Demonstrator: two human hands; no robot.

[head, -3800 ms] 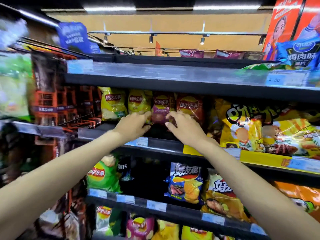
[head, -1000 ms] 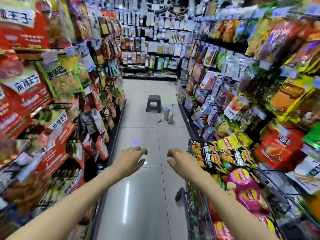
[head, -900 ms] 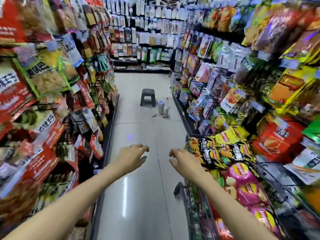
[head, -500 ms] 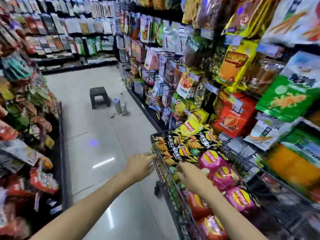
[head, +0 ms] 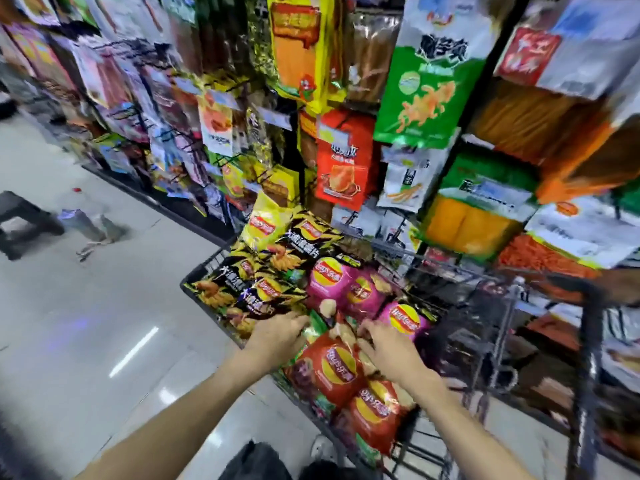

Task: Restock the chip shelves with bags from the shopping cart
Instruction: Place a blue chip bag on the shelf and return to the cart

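Shopping cart (head: 194,277) heaped high with chip bags: black bags (head: 273,271) piled at the far left, pink bags (head: 346,282) in the middle, red bags (head: 332,367) nearest, and a yellow one (head: 265,225) propped at the back (green underneath, possibly another bag).

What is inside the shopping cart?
The shopping cart holds black chip bags, pink bags, red bags and one yellow bag. Both hands rest on them. Lower layers are covered.
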